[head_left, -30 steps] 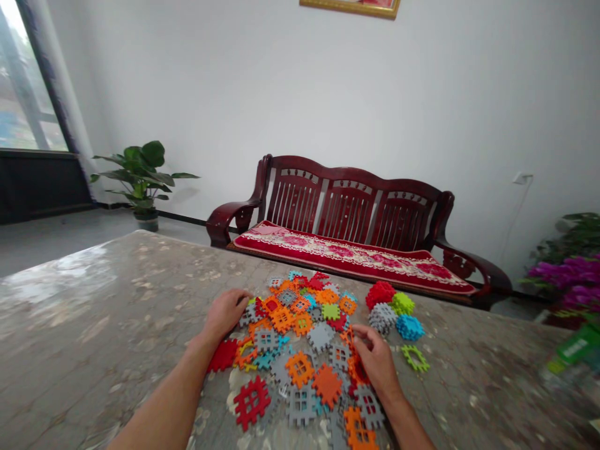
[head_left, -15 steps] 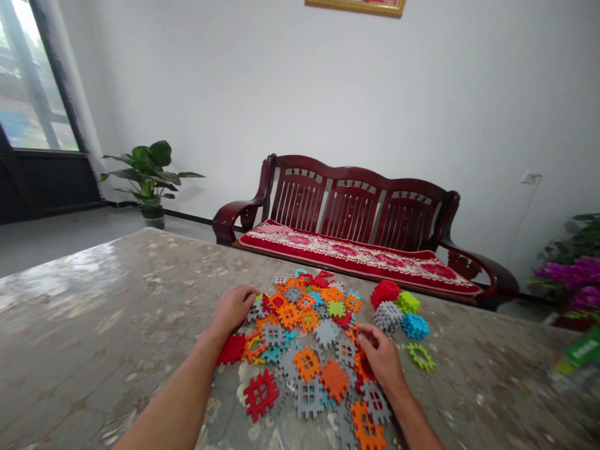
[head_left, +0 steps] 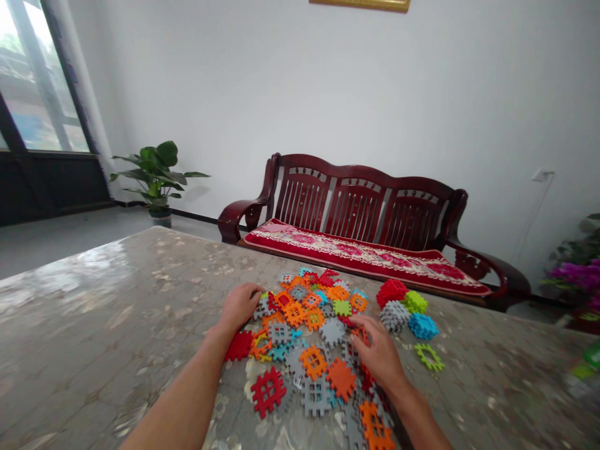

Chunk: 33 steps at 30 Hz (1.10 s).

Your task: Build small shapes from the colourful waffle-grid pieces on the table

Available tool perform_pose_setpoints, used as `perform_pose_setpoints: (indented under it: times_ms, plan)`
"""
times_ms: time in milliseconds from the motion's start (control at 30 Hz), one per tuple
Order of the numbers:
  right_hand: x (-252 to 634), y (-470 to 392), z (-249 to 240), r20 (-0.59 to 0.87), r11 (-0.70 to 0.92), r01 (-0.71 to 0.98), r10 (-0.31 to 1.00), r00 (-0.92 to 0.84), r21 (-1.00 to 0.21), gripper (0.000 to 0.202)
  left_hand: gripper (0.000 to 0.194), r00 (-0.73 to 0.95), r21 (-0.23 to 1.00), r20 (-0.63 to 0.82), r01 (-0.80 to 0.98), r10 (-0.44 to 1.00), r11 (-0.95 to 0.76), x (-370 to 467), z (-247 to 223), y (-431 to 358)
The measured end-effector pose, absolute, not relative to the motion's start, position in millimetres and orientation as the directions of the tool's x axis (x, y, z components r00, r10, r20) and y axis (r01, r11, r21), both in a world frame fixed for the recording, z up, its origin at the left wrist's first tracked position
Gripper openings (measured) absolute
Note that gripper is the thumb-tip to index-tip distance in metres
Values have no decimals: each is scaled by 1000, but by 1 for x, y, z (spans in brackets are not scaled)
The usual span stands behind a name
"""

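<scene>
A loose pile of flat plastic pieces with notched edges, such as an orange window piece [head_left: 314,362], a grey one [head_left: 332,332] and a red one [head_left: 269,391], lies on the patterned table [head_left: 154,300]. At the pile's left edge rests my left hand [head_left: 240,306], its fingers curled down and their tips hidden. My right hand [head_left: 376,348] is over the pile's right side, thumb and fingers apart beside a dark red piece. To its right stand sorted stacks: red [head_left: 391,292], grey [head_left: 394,315], green [head_left: 415,302] and blue [head_left: 423,325]. A green frame piece [head_left: 429,357] lies below them.
Behind the table is a dark red wooden bench [head_left: 354,206] with a red floral cover [head_left: 365,253]. A potted plant [head_left: 157,175] stands at the left. Purple flowers [head_left: 579,275] and a blurred green-labelled item [head_left: 591,359] are at the right.
My right hand has shifted slightly up and left over the pile, relative to the pieces. My left hand stays at the left edge. The whole view has moved a little.
</scene>
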State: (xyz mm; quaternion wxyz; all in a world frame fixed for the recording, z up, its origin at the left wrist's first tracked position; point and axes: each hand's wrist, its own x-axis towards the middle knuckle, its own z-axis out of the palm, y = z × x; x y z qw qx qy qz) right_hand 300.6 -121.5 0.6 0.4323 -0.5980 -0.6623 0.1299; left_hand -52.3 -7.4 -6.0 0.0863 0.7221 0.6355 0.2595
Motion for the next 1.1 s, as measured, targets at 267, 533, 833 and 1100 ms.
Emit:
perform_pose_setpoints:
  times_ms: [267,533,833,1100]
  plan:
    - [275,-121,7,307,292,742,944,-122,-603,56,35,68,434,242,884,968,-171,-51,-3,-9]
    - [273,-120,9,258,315,764,945,-200,-563,49,34,65,432,258,885,964,-176,-53,-7,-7]
    - [275,-122,9,249,317,828,943,-222,-462,41,34,69,438,268,880,961,-186,-55,-10,-5]
    - [278,-122,4,323,329,818,928,-187,-471,38,34,75,425,258,887,963,-182,-55,-11,-3]
